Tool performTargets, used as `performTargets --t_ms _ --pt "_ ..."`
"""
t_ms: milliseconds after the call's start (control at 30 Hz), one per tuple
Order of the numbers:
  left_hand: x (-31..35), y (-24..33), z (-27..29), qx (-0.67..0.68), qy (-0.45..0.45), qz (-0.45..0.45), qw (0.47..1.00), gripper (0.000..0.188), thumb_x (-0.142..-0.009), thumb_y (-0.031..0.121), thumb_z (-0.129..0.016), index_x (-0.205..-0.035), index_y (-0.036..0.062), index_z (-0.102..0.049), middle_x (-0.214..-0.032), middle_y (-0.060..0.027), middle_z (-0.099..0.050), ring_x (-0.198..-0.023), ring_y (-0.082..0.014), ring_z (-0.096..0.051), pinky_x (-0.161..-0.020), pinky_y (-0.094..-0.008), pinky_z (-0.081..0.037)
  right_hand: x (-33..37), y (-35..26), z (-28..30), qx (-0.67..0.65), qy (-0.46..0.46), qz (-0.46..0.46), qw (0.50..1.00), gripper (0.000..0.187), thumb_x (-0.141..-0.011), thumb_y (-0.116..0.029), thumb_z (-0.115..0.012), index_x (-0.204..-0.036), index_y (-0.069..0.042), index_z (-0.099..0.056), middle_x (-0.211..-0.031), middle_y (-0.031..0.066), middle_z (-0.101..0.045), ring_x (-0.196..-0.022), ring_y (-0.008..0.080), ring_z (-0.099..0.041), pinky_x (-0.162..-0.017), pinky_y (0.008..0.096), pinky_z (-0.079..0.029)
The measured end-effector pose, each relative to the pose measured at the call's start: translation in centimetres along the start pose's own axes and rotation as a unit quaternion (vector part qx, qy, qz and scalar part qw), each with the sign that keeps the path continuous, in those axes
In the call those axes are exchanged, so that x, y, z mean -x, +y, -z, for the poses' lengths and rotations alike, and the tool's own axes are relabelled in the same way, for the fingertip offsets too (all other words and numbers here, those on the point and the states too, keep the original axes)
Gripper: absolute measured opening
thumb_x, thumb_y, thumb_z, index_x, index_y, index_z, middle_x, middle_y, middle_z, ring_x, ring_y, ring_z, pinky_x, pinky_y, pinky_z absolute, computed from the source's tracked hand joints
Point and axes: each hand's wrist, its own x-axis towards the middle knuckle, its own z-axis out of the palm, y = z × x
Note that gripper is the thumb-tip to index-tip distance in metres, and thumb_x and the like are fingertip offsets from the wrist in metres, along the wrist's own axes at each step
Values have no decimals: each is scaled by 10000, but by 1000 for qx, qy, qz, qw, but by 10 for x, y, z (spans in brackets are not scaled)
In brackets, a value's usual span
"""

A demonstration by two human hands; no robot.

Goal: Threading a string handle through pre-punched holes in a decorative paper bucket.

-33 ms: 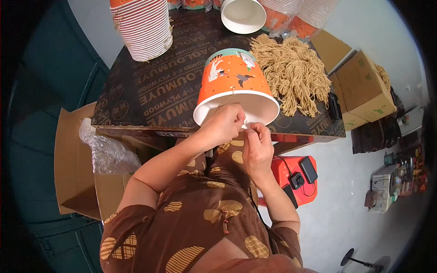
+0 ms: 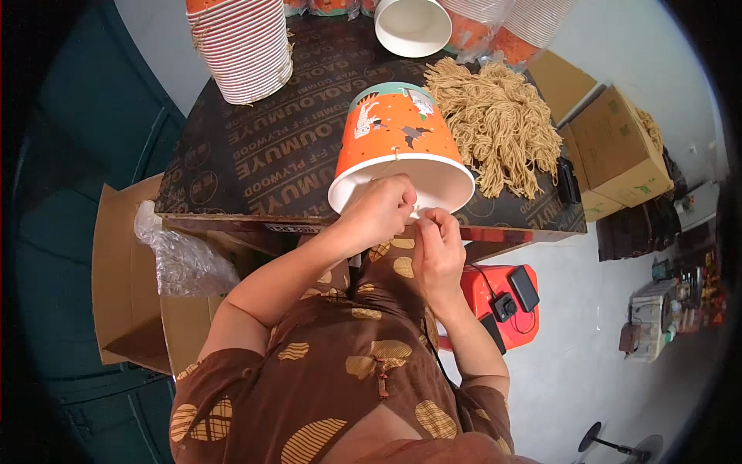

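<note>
An orange paper bucket (image 2: 386,127) with a green base band and a white rim lies on its side at the table's near edge, its mouth toward me. A thin tan cord (image 2: 396,155) comes through a hole near the top of the rim. At the mouth's lower edge, my left hand (image 2: 380,210) is closed, thumb and finger pinched on the cord. Close beside it my right hand (image 2: 438,251) pinches too, with a small pale bit of cord (image 2: 417,211) between the two hands. Fingers hide the cord's ends. A heap of tan cords (image 2: 498,124) lies right of the bucket.
Stacked paper buckets (image 2: 246,58) stand at the far left of the dark plywood table (image 2: 286,155). A white-lined bucket (image 2: 413,29) lies at the back. An open carton (image 2: 127,278) is at left, a red stool (image 2: 519,329) with small devices at right, and cardboard boxes (image 2: 618,147) beyond.
</note>
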Motion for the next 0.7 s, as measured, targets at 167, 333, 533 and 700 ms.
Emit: performTargets --t_ms 167,333,533,700 --pt "1 6 3 -18 -11 2 1000 52 -800 0 -575 -814 -39 -605 -732 -196 -649 -716 -321 -665 -636 -406 -497 -4 -3 4 -38 -10 -32 999 181 -756 124 -630 -911 35 -602 -962 173 -597 -766 326 -637 -647 385 -527" --pt "2 5 6 -59 -26 -46 997 41 -787 -20 -575 -806 -41 -604 -747 -207 -644 -737 -335 -650 -661 -407 -493 -8 -6 7 -59 -15 -43 997 165 -773 116 -629 -906 25 -593 -898 157 -603 -753 330 -632 -645 394 -517" --pt "3 12 10 -62 -63 -24 996 48 -787 -14 -589 -803 -39 -627 -797 -213 -659 -769 -340 -653 -688 -415 -495 -9 -3 9 -88 -31 -83 992 111 -818 60 -650 -888 8 -581 -873 155 -594 -733 345 -614 -622 411 -496" --pt "2 9 8 -92 -69 -58 992 67 -804 -2 -583 -808 -37 -640 -819 -224 -664 -798 -360 -657 -701 -425 -500 -12 -5 13 -91 -27 -113 989 87 -845 19 -658 -885 0 -584 -809 161 -590 -688 351 -607 -598 405 -487"
